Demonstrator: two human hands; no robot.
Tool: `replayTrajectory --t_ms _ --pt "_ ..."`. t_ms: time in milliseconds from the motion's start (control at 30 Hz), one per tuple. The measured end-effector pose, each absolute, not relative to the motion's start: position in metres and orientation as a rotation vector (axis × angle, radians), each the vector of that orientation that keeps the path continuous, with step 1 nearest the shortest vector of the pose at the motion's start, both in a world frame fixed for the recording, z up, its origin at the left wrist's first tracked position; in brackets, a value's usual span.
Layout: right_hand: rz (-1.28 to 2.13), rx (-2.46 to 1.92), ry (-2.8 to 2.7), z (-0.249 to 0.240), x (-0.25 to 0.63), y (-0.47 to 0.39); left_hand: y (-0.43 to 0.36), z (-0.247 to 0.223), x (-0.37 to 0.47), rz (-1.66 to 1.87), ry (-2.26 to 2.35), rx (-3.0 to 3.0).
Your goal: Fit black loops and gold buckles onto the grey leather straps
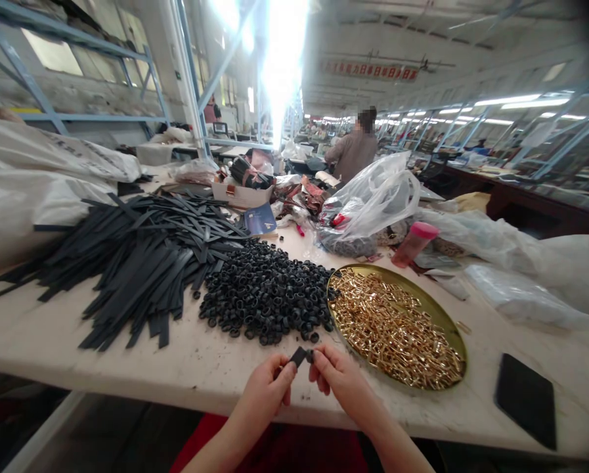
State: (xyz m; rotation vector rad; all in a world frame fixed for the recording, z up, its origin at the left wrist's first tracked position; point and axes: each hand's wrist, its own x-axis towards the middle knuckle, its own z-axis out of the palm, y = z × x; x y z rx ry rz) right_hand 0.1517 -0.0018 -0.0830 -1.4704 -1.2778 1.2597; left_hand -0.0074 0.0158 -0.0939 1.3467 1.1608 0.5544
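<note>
Between thumb and fingers, my left hand (272, 381) pinches a black strap (299, 357), its end pointing up and to the right. Close beside that end, my right hand (336, 376) pinches a small black loop (310, 356). I cannot tell whether the loop touches the strap. Just beyond both hands lies a heap of black loops (269, 289). To its left spreads a large pile of black straps (146, 263). On the right, a round gold tray (435, 312) holds many small gold metal buckles (392, 328).
A dark phone-like slab (526, 399) lies at the table's right. Behind the tray stand a pink-lidded container (415, 243) and a clear plastic bag (373, 203). White sacks (43, 184) fill the left side. Farther back, a person (356, 148) is beyond the table.
</note>
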Motion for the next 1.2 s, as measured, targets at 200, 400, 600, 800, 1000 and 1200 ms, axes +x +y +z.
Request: replayTrajectory --t_ms 200,400,600,800,1000,1200 --pt "1.59 -1.282 -0.942 -0.078 0.135 -0.028 -0.007 -0.086 -0.013 0.551 1.198 1.583" --pt "1.555 -1.263 -0.98 -0.082 0.139 -0.043 -0.02 -0.08 -0.018 0.475 1.17 1.639" --pt "1.654 -1.173 -0.81 -0.09 0.137 -0.053 -0.022 -0.066 -0.02 0.328 1.105 1.671" --pt "1.716 -1.083 -0.648 -0.098 0.131 -0.06 -0.021 -0.054 -0.024 0.211 1.147 1.775" --pt "1.742 -0.954 -0.394 -0.103 0.121 -0.06 -0.019 -0.062 -0.024 0.311 1.154 1.774" --pt "1.33 -1.268 -0.701 -0.107 0.11 -0.054 -0.017 -0.068 -0.018 0.371 1.202 1.679"
